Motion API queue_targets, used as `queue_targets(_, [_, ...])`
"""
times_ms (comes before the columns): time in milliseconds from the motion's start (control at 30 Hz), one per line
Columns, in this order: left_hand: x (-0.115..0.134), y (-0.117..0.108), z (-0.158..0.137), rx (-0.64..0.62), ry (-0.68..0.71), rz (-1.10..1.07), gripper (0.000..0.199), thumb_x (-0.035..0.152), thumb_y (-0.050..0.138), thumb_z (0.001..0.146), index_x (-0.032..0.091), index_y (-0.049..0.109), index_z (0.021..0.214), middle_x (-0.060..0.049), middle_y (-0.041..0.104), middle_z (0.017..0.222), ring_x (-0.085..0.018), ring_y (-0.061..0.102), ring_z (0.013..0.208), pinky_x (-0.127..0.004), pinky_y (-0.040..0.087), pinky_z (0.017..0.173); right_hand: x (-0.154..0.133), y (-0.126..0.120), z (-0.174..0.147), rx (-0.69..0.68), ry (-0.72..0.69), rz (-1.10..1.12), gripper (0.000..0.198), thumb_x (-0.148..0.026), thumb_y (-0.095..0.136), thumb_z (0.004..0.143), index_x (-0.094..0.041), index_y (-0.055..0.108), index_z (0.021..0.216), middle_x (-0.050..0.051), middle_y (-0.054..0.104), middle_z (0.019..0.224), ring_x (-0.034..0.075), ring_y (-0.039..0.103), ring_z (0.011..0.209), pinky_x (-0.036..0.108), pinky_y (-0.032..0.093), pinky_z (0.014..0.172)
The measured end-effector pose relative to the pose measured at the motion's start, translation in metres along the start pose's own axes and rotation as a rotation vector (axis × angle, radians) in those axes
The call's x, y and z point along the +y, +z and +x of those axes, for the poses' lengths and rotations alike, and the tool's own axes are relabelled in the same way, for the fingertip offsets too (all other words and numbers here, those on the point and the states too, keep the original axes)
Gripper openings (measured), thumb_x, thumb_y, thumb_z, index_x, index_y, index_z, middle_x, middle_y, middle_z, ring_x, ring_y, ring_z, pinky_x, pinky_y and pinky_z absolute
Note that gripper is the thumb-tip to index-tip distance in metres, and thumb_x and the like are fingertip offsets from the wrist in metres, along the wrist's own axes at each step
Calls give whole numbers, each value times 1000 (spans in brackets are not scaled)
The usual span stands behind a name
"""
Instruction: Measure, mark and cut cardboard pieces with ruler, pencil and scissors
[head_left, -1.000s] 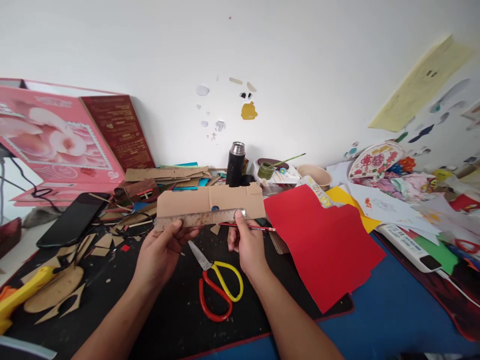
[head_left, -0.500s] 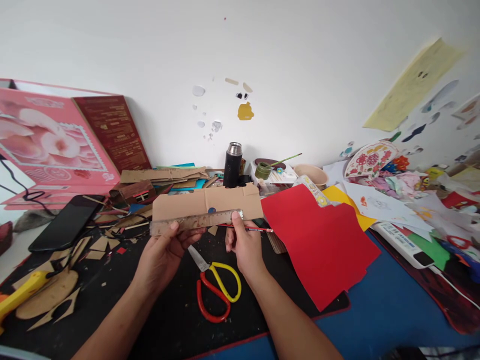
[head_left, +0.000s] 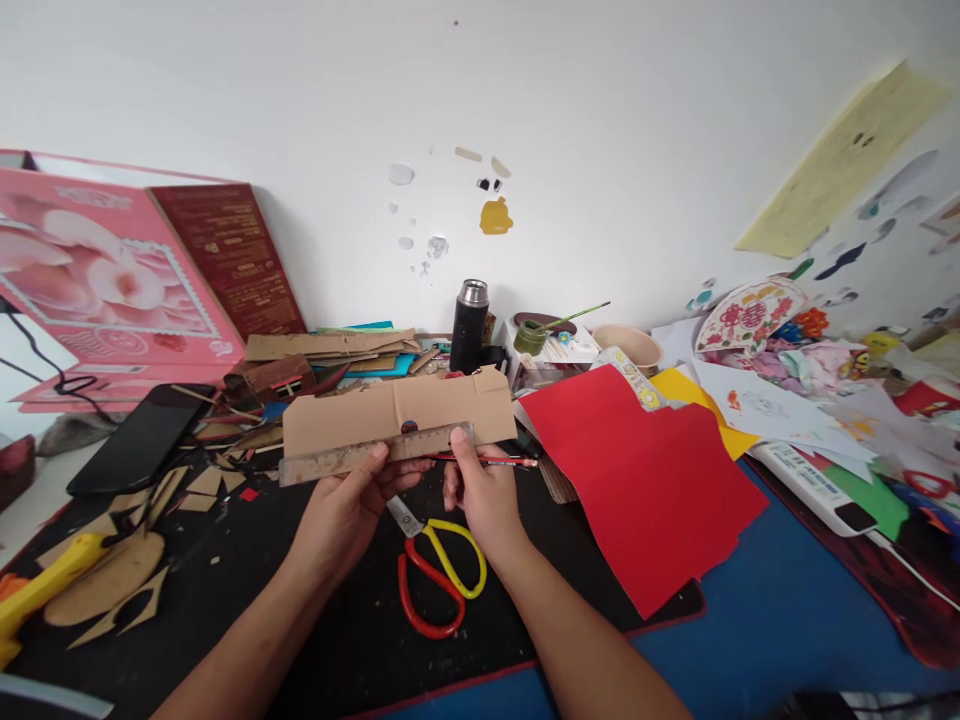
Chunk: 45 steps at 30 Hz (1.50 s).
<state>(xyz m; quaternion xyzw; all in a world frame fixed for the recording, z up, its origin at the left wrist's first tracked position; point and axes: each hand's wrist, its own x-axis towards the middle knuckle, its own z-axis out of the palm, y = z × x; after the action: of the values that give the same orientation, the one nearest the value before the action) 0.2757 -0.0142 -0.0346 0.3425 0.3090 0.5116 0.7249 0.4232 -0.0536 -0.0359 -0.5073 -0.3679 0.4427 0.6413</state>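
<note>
My left hand [head_left: 349, 510] is closed on a clear ruler [head_left: 319, 464] and the cardboard strip [head_left: 345, 412] behind it, thumb on the ruler and fingers underneath. At the ruler's right end, the thumb of my right hand [head_left: 484, 500] presses it against the cardboard. A red pencil [head_left: 514, 461] also runs through my right hand, its end sticking out to the right. The strip has a crease near its middle and a small dark round mark or hole above the ruler. Below my hands, scissors [head_left: 441, 580] with one red and one yellow handle lie on the black mat.
Red paper [head_left: 645, 480] lies to the right, beside a white power strip [head_left: 814, 485]. On the left are a black phone [head_left: 139, 440], cardboard scraps [head_left: 202, 490] and a yellow-handled tool [head_left: 52, 585]. A black flask [head_left: 469, 330] stands by the wall, near a pink box [head_left: 112, 270].
The ruler and cardboard have shifted left and tilt a little more. My left hand has slid right along the ruler, nearer my right hand. The scissors lie where they were.
</note>
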Motion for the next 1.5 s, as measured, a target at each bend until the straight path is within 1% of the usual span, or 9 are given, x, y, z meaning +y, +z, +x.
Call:
queue_targets(167, [1,-3,3,64,55,-2,37,44,100,67,15,85,84,-10,85,88,-28,83,82,-33,69,75,1,0,-1,-50,41,45,73,-86,68,81,-21,53,52,-4,49,45,9,49,35,22,32,37])
queue_targets(233, [4,-5,5,98,90,-16,35,41,101,65,16,84,81,-8,85,86,-26,83,78,-31,69,71,0,1,-1,-63,54,81,70,-87,71,78,-20,59,61,-5,51,48,9,48,35,20,32,36])
queue_targets(333, [9,-8,8,137,151,-20,31,37,100,66,16,81,79,-7,84,83,-25,82,75,-30,68,70,-1,1,-2,-76,23,94,66,-84,71,82,-19,67,72,-7,51,46,9,46,34,20,34,36])
queue_targets(533, [11,-17,9,203,249,169,38,43,94,74,11,82,92,-15,85,97,-33,83,84,-39,69,75,-5,-2,-4,-25,-89,87,66,-84,68,85,-20,65,68,-7,47,44,9,44,33,22,35,36])
queue_targets(733, [5,-16,9,169,233,234,46,51,94,73,13,82,96,-14,85,91,-34,83,81,-43,69,75,-14,-6,-5,74,-202,103,63,-79,70,88,-19,66,67,-8,43,43,10,44,33,22,35,36])
queue_targets(867, [4,-14,9,154,223,239,48,54,94,72,12,82,94,-14,85,90,-33,83,79,-42,69,73,-15,-7,-6,86,-211,101,64,-79,69,89,-19,66,67,-8,42,43,10,44,33,22,33,36])
queue_targets(1167, [6,-13,7,147,196,257,47,54,94,70,12,82,87,-15,84,82,-36,83,78,-44,69,73,-15,-12,-3,146,-261,99,59,-74,67,94,-20,67,70,-7,44,44,11,45,34,24,37,37])
queue_targets(1367, [7,-13,7,156,185,236,44,51,95,68,13,82,86,-16,84,82,-38,83,83,-44,69,72,-18,-17,3,211,-226,104,58,-75,67,92,-20,66,73,-7,47,46,11,47,34,24,36,37])
queue_targets(1500, [8,-12,6,145,181,238,44,49,96,67,13,84,90,-15,85,85,-35,83,79,-42,69,70,-19,-18,5,211,-206,113,61,-79,66,91,-20,68,78,-7,48,49,11,47,37,23,35,36])
